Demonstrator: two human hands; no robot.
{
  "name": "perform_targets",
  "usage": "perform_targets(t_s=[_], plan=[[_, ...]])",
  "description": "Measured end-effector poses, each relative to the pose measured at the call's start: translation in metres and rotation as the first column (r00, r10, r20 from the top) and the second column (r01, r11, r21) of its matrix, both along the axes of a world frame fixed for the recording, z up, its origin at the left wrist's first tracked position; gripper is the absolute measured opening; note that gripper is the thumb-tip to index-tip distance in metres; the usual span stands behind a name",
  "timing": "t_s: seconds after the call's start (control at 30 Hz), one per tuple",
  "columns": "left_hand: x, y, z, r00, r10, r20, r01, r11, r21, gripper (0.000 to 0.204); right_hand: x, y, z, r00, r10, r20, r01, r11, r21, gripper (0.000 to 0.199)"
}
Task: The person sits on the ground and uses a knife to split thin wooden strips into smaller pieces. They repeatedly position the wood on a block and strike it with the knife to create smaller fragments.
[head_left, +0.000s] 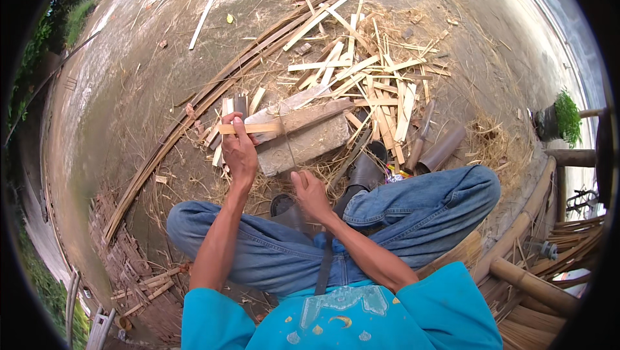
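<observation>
My left hand (239, 150) pinches a flat, pale bamboo strip (265, 128) between thumb and fingers, holding it level. My right hand (311, 194) is closed in a fist nearer my lap. From it a thin dark blade (288, 143), seen almost edge-on, reaches up to the strip's right end; it looks like a knife, its handle hidden in the fist. Behind the blade a worn wooden piece (316, 115) lies on a rough grey block (310, 146). Beside my left fingers stand short bamboo pieces (228, 108).
A loose pile of pale split strips (381, 88) lies beyond the block. Long brown bamboo lengths (213, 98) curve along the left. Brown bamboo tubes (442, 148) lie near my right knee. A bamboo frame (523, 221) and potted plant (558, 119) stand at right.
</observation>
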State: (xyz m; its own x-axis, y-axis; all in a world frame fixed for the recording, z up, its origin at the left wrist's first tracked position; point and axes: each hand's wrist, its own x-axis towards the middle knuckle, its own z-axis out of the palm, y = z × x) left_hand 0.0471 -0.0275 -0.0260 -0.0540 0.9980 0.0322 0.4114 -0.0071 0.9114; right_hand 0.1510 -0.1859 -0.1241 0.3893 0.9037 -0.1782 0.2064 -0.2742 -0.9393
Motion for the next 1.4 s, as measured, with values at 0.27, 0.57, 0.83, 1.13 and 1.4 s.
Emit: perform_targets(t_s=[0.27,0.57,0.83,1.13,1.4], plan=[[-0.009,-0.001,-0.008,0.999,0.026,0.019,-0.025,0.997,-0.071,0.032,-0.001,-0.004,0.022,0.992,0.038,-0.123,-0.046,0.997,-0.062,0.042],[-0.019,0.017,-0.058,0.961,-0.236,0.142,0.252,0.961,-0.113,0.035,0.005,0.001,0.020,0.885,-0.046,-0.464,-0.080,0.965,-0.249,0.049],[-0.009,0.016,-0.007,0.789,-0.217,0.575,0.455,0.835,-0.310,0.031,0.056,0.030,0.051,0.989,0.035,0.140,-0.042,0.998,0.047,0.035],[0.000,0.005,0.030,0.775,-0.423,0.470,0.611,0.691,-0.385,0.036,0.145,0.071,0.058,0.749,0.370,0.549,-0.393,0.916,-0.082,0.014],[-0.008,-0.013,0.039,0.651,-0.575,0.495,0.755,0.552,-0.353,0.037,0.237,0.083,0.035,0.871,-0.035,0.491,0.102,0.989,-0.111,0.028]])
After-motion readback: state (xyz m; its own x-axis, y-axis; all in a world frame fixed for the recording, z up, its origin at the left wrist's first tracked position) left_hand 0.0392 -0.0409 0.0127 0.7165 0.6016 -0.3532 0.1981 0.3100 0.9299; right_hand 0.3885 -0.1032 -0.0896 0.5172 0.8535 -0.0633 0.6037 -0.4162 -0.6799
